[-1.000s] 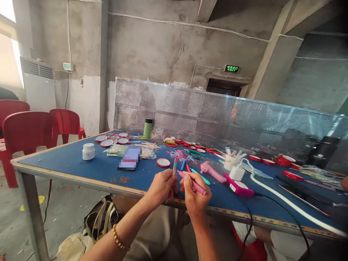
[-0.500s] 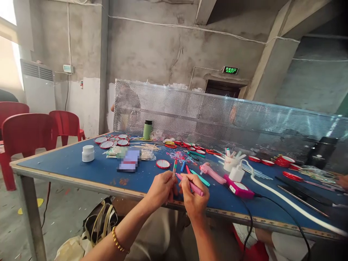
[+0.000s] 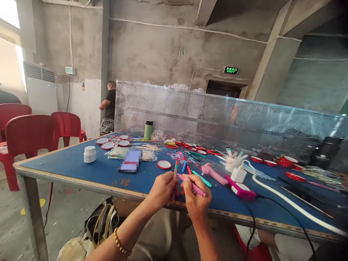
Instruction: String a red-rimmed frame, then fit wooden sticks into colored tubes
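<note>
My left hand (image 3: 163,189) grips a thin stick (image 3: 175,168) with red and green bands, held upright over the near edge of the blue table (image 3: 70,165). My right hand (image 3: 195,197) holds a pink marker (image 3: 193,186) like a pen, its tip at the stick. The two hands touch each other. Several other markers, blue, red and teal (image 3: 200,178), lie on the table just beyond my fingers.
A white jar (image 3: 89,154), round red-rimmed discs (image 3: 164,165), a green flask (image 3: 148,130), a cup of markers (image 3: 231,162), a pink device with white charger (image 3: 240,187) and cables lie on the table. A perforated metal screen (image 3: 217,119) backs it. Red chairs (image 3: 29,134) stand left; a person (image 3: 108,107) stands behind.
My hands hold the same grip, with the marker shifted slightly on the stick. A person has come into view at the left end of the metal screen.
</note>
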A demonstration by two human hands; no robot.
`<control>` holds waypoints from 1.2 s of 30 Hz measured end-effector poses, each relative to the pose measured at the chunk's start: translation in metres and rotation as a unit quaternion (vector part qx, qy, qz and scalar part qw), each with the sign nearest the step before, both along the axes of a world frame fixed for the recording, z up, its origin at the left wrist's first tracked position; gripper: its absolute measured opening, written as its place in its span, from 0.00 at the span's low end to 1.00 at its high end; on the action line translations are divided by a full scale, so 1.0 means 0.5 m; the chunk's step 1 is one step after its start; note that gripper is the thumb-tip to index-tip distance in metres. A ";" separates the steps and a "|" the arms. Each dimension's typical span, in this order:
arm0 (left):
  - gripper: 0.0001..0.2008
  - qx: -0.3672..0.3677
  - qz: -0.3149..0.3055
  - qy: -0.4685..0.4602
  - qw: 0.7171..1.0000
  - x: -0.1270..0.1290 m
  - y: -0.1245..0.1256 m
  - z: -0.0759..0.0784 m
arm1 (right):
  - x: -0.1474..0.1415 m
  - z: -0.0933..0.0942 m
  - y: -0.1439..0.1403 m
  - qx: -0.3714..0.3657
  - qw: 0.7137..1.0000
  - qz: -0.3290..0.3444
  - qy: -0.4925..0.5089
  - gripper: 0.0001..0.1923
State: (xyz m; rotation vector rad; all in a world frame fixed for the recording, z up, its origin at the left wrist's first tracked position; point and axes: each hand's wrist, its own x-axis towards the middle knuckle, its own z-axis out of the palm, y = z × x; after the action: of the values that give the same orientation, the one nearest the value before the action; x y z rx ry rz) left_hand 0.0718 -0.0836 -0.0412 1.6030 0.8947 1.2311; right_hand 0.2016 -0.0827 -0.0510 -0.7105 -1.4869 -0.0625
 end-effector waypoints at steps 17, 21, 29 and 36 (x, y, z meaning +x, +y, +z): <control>0.15 -0.007 -0.004 -0.010 1.000 0.001 -0.002 -0.001 | 0.000 -0.003 0.001 0.005 1.000 -0.005 0.007 0.09; 0.15 -0.004 -0.002 -0.009 1.000 0.002 -0.002 -0.003 | 0.001 -0.005 0.001 0.000 1.000 0.004 0.004 0.09; 0.15 -0.012 -0.005 -0.012 1.000 0.002 -0.002 -0.003 | -0.002 -0.004 0.001 0.013 1.000 0.004 0.005 0.09; 0.16 -0.002 -0.001 -0.007 1.000 0.000 0.000 -0.002 | -0.001 0.004 -0.007 0.013 1.000 0.011 -0.006 0.09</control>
State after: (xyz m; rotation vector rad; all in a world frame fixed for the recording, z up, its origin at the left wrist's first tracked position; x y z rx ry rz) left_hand 0.0719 -0.0837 -0.0424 1.5890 0.8865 1.2375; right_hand 0.2010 -0.0862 -0.0492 -0.6750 -1.5016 -0.0693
